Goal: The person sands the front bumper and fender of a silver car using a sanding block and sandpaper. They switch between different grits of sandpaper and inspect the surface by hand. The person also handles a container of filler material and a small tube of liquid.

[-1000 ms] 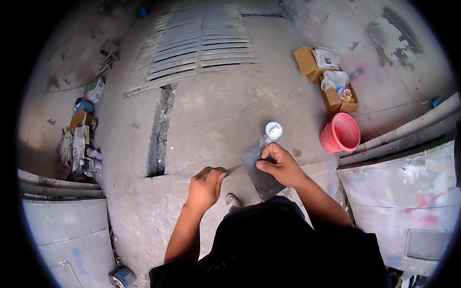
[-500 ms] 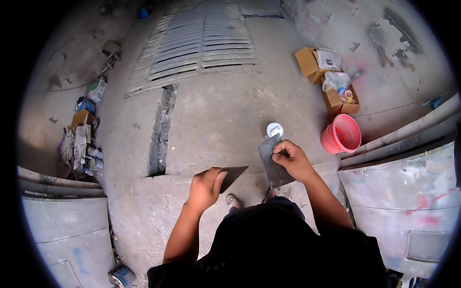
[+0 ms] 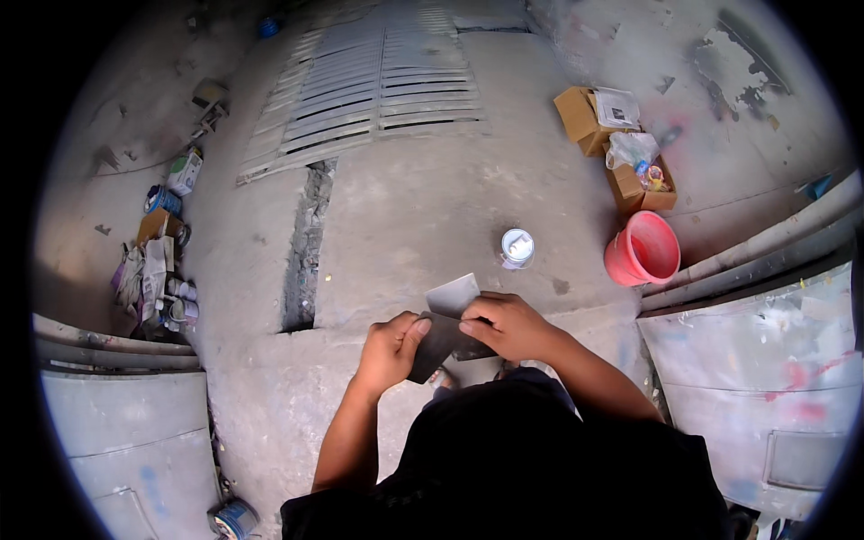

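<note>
Toward six o'clock, left hand (image 3: 385, 353) and right hand (image 3: 513, 328) show fingers (image 3: 483, 310) pinching dark plate (image 3: 436, 347) and pale plate (image 3: 453, 292) respectively, judged light, stiff and best edge-held.

A can (image 3: 517, 245) is standing on the floor (image 3: 405, 216); the left hand (image 3: 389, 353) and right hand (image 3: 513, 326) are holding sheets (image 3: 436, 344) before it. A bucket (image 3: 641, 250) is sitting to the can's right, two boxes (image 3: 576, 112) behind and right, a trench (image 3: 306, 252) to its left, a grate (image 3: 337, 85) behind and left.
</note>
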`<state>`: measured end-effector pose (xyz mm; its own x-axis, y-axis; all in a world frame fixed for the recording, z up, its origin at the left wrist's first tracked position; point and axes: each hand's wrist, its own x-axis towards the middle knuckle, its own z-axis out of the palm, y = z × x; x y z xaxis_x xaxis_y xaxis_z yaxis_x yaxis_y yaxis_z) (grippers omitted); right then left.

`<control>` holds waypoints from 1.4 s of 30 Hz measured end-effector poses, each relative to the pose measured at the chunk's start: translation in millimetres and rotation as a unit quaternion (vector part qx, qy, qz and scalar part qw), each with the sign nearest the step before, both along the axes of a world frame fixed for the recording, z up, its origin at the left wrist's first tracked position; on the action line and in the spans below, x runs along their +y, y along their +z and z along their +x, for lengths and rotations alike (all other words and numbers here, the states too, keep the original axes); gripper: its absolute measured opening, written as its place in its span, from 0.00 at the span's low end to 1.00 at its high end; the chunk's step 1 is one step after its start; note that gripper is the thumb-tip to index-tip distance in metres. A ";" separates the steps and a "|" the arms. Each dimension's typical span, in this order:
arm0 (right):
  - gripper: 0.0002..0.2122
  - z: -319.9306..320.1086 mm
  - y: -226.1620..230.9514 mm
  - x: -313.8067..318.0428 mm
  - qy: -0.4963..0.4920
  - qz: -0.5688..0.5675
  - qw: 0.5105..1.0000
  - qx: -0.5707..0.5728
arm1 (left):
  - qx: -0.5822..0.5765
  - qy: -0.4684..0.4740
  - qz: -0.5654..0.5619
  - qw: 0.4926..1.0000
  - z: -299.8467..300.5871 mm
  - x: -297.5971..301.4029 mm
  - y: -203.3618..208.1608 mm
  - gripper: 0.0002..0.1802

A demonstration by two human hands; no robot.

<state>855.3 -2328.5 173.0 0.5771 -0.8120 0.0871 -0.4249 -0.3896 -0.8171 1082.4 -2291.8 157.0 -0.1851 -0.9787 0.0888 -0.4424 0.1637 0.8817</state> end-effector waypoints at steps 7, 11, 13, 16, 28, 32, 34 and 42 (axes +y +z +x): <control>0.10 -30.8 -18.9 3.0 -0.148 0.083 0.984 -0.063 | 0.406 0.083 0.165 0.895 10.8 -2.2 -32.2 0.16; 0.09 -28.7 -17.5 5.2 -0.190 0.131 0.967 -0.110 | 0.668 -0.041 0.264 0.694 1.6 5.2 -48.4 0.37; 0.07 -24.3 -17.8 7.8 -0.193 0.116 0.964 -0.138 | 0.727 -0.040 0.282 0.625 -16.7 11.0 -29.7 0.41; 0.08 -16.3 -11.8 11.0 -0.174 0.126 0.956 -0.199 | 0.701 -0.047 0.291 0.650 -25.7 14.0 -21.2 0.42; 0.35 4.0 -5.0 19.2 -0.152 -0.043 0.981 -0.113 | 0.517 0.041 0.183 0.835 -47.4 26.6 -7.1 0.35; 0.37 11.9 12.5 20.6 -0.132 -0.010 0.986 -0.103 | 0.481 0.004 0.150 0.864 -46.7 23.9 -1.4 0.31; 0.37 12.9 12.3 18.0 -0.129 -0.051 0.985 -0.105 | 0.473 -0.009 0.170 0.864 -46.9 23.7 -0.5 0.33; 0.36 14.8 14.3 8.3 -0.154 -0.032 0.979 -0.132 | 0.396 -0.026 0.190 0.898 -47.4 25.6 -5.3 0.28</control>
